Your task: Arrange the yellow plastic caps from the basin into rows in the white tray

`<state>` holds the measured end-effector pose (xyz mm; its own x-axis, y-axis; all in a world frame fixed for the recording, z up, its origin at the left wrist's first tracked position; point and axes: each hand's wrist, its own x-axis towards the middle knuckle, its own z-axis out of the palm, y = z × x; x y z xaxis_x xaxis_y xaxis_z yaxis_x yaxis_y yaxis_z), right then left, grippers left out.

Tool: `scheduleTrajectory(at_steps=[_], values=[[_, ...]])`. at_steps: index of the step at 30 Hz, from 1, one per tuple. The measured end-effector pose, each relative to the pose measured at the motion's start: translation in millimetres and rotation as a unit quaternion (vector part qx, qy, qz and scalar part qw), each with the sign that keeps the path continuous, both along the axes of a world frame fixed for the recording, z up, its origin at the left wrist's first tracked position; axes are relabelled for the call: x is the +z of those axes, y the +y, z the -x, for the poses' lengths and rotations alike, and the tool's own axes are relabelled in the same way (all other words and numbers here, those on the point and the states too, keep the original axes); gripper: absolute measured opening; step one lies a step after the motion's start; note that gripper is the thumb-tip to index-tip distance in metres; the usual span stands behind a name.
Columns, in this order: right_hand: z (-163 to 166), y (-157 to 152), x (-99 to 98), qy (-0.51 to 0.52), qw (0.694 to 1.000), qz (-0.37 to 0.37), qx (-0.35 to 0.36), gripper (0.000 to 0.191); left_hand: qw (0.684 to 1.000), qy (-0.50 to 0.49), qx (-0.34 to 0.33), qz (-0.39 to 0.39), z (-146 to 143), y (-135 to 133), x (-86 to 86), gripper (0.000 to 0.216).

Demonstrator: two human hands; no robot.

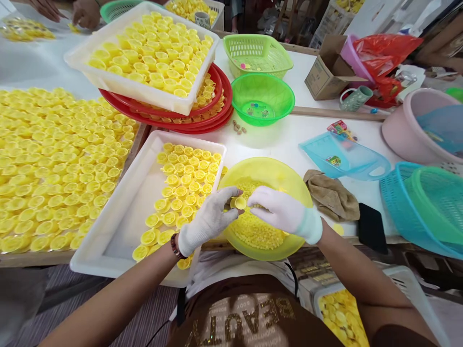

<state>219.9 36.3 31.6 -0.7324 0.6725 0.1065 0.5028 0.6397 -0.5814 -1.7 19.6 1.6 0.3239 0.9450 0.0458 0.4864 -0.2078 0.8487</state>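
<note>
My left hand [211,217], in a white glove with bare fingertips, pinches a small round yellow plastic cup [240,202] over a yellow basin [292,176]. Loose small yellow pieces [255,231] are heaped inside that basin. Just right of the cup is my right hand [277,207], also gloved, its fingers bent together and pointing toward the cup; what they hold, if anything, is hidden. Left of the basin, a white tray [119,236] carries rows of similar yellow cups [181,192] along its right side.
Yellow cups [61,164] cover the left table. A filled white tray [77,55] rests on red trays [226,91]. Behind my basin stand green baskets [263,99]. To the right lie a blue scoop [347,156], brown cloth [331,195] and black phone [372,226]. Another person's hands [85,13] show top left.
</note>
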Motion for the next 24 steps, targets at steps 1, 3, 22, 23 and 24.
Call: scheduleTrajectory(at_steps=[1, 3, 22, 23, 24], values=[[3, 0, 1.8, 0.012, 1.000, -0.016, -0.001, 0.014, 1.000, -0.001, -0.011, -0.005, -3, 0, -0.2, 0.035], [8, -1, 3.2, 0.030, 0.999, -0.031, -0.002, 0.012, 1.000, -0.007, -0.027, -0.012, -7, 1, -0.5, 0.036], [0, -8, 15.1, 0.136, 0.990, -0.019, -0.035, 0.016, 0.996, -0.085, -0.032, 0.006, -11, -5, -4.4, 0.024], [1, -8, 16.3, 0.149, 0.988, -0.015, -0.035, 0.017, 0.996, -0.087, -0.033, 0.009, -13, -5, -4.3, 0.023], [2, -8, 16.9, 0.161, 0.986, -0.006, -0.042, 0.018, 0.995, -0.094, -0.033, 0.012, -14, -6, -4.9, 0.023]])
